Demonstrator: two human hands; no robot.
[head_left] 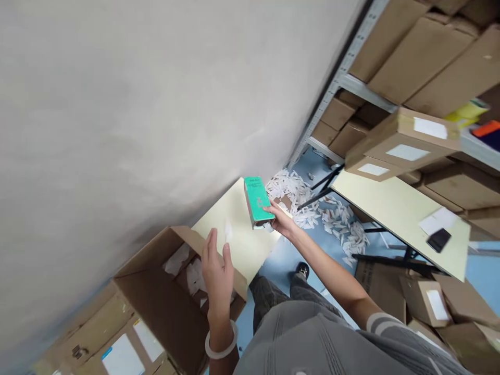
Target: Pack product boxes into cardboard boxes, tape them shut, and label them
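Observation:
My right hand [283,220] grips the lower end of a slim green box [257,200] with dark print on its face. That end looks open, with something whitish at it. The green box is over a pale yellow table [240,252] beside the wall. My left hand [219,271] is raised with its fingers stretched out and nothing in them, in front of an open cardboard carton [156,291]. White paper pieces [195,276] lie inside the carton. A blurred white scrap [228,229] shows just past my left fingertips; whether it is falling or lying, I cannot tell.
Heaped white paper strips [292,190] cover part of the blue floor. At the right, a second table [390,213] carries a dark phone [439,239] and paper. Metal shelving [357,47] holds many cartons. More labelled cartons [113,338] stand at the lower left.

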